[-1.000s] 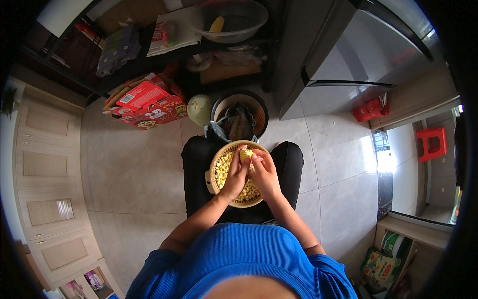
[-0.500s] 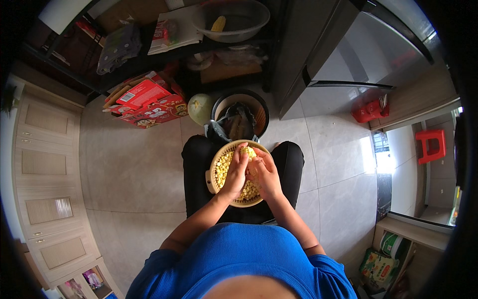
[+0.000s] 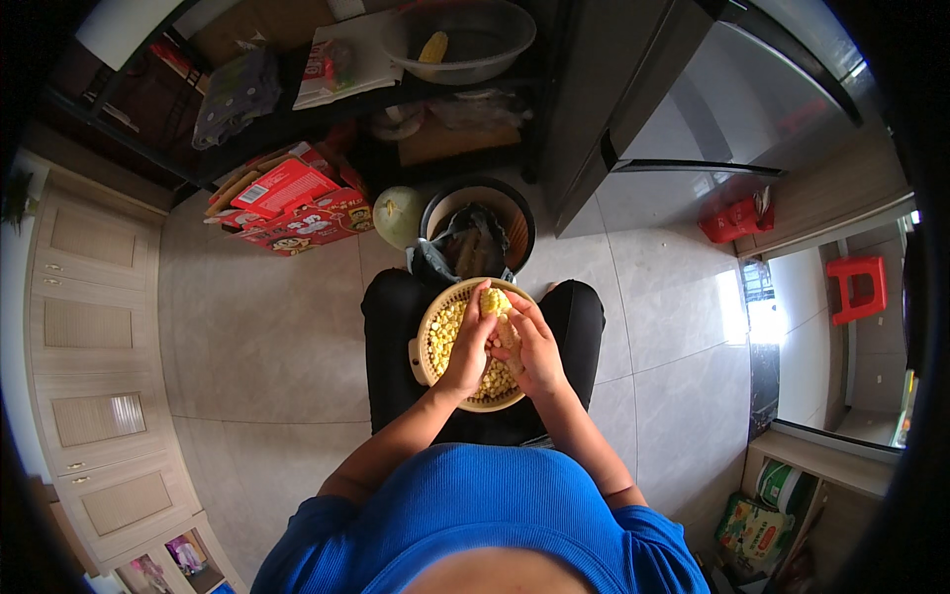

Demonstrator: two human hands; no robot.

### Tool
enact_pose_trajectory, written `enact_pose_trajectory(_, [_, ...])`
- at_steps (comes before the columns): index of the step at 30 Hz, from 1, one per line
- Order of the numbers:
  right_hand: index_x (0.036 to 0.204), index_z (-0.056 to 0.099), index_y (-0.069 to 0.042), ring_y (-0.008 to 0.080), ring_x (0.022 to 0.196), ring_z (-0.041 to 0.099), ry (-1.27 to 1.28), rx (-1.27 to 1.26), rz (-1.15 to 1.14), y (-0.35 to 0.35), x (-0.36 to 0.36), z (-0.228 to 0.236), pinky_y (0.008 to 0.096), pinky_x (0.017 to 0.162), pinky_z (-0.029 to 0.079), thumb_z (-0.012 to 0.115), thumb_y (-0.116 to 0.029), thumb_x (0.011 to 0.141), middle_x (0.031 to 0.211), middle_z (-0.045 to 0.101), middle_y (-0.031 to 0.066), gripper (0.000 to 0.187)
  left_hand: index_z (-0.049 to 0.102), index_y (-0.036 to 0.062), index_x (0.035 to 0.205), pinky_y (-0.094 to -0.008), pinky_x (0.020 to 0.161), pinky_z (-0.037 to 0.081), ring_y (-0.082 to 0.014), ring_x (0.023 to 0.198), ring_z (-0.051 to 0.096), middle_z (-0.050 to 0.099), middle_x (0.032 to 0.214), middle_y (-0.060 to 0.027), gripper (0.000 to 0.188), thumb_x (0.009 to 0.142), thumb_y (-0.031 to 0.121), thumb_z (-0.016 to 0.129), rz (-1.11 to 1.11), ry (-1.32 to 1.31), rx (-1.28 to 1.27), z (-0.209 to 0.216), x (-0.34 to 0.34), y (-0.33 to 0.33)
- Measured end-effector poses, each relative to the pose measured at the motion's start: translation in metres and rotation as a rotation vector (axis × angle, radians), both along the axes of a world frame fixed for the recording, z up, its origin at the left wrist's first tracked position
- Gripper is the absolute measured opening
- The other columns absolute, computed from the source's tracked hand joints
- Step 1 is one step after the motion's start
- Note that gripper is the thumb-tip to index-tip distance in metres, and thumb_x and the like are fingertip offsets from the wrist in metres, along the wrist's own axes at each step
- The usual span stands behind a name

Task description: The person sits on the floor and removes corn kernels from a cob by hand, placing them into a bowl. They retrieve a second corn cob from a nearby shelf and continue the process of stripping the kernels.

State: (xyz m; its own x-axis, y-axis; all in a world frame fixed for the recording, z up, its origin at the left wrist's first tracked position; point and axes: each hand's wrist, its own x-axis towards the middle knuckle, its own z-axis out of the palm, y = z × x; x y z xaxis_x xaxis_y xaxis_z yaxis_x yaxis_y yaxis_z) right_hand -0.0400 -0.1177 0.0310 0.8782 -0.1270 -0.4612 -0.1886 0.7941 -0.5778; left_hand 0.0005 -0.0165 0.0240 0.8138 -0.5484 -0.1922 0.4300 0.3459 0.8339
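Note:
An ear of corn (image 3: 495, 302) is held upright between my two hands, yellow kernels at its far end and a paler, stripped part lower down. My left hand (image 3: 470, 348) is closed round its left side. On the other side my right hand (image 3: 535, 349) grips the cob, fingers curled against it. Both hands are over a tan plastic basket (image 3: 420, 342) resting on my lap. Loose corn kernels (image 3: 442, 332) lie in the basket, partly hidden under my hands.
Just beyond my knees stands a bin (image 3: 524, 223) with a dark bag in it. A pale green round melon or gourd (image 3: 397, 217) and a red carton (image 3: 297, 213) are left of it. Another ear of corn (image 3: 433, 48) lies in a clear bowl (image 3: 485, 64) on the shelf.
My right hand's fingers have shifted slightly on the cob, so more of its pale stripped part shows. The basket has stayed in place.

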Motion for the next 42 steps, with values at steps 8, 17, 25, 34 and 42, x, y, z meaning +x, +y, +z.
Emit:
enact_pose_trajectory(8, [0.127, 0.037, 0.0, 0.0153, 0.105, 0.051, -0.076, -0.534, 0.119, 0.0, 0.001, 0.004, 0.0246, 0.09, 0.04, 0.039, -0.019, 0.096, 0.117, 0.051, 0.0089, 0.036, 0.029, 0.0048, 0.136, -0.028, 0.104, 0.025, -0.016, 0.125, 0.033, 0.033, 0.137, -0.007, 0.044, 0.097, 0.023, 0.035, 0.096, -0.126, 0.206, -0.003, 0.0, -0.003])
enact_pose_trajectory(17, [0.125, 0.041, 0.001, 0.0149, 0.107, 0.049, -0.029, -0.395, 0.065, 0.004, 0.006, -0.002, 0.0244, 0.09, 0.039, 0.042, -0.024, 0.096, 0.118, 0.052, 0.0105, 0.039, 0.019, 0.0023, 0.139, -0.0317, 0.106, 0.022, -0.0228, 0.129, 0.028, 0.029, 0.138, -0.0153, 0.046, 0.098, 0.023, 0.029, -0.016, -0.335, 0.307, 0.002, -0.007, -0.001])
enact_pose_trajectory(25, [0.129, 0.037, -0.003, 0.0139, 0.102, 0.05, 0.079, -0.259, 0.107, 0.005, 0.007, -0.002, 0.0255, 0.086, 0.043, 0.041, -0.02, 0.096, 0.114, 0.051, 0.0088, 0.037, 0.024, 0.0058, 0.139, -0.0284, 0.103, 0.026, -0.0165, 0.122, 0.036, 0.035, 0.135, -0.0099, 0.048, 0.097, 0.028, 0.027, 0.002, -0.103, 0.196, -0.002, -0.002, 0.001])
enact_pose_trajectory(34, [0.129, 0.036, -0.005, 0.0144, 0.099, 0.052, -0.055, -0.328, 0.12, 0.01, -0.003, -0.021, 0.0258, 0.082, 0.045, 0.037, -0.017, 0.095, 0.113, 0.051, 0.0094, 0.036, 0.046, 0.0072, 0.124, -0.0258, 0.096, 0.035, -0.0136, 0.112, 0.045, 0.048, 0.121, -0.0049, 0.037, 0.095, 0.03, 0.041, 0.095, 0.133, 0.124, -0.011, 0.0, 0.0])
enact_pose_trajectory(42, [0.129, 0.037, -0.002, 0.0165, 0.111, 0.046, 0.131, -0.156, 0.093, 0.01, 0.006, 0.003, 0.0277, 0.091, 0.04, 0.036, -0.02, 0.095, 0.121, 0.048, 0.0107, 0.038, 0.043, 0.0072, 0.127, -0.0257, 0.095, 0.036, -0.0132, 0.113, 0.045, 0.048, 0.123, -0.0036, 0.037, 0.095, 0.024, 0.044, 0.114, 0.188, 0.09, -0.003, -0.002, 0.002])
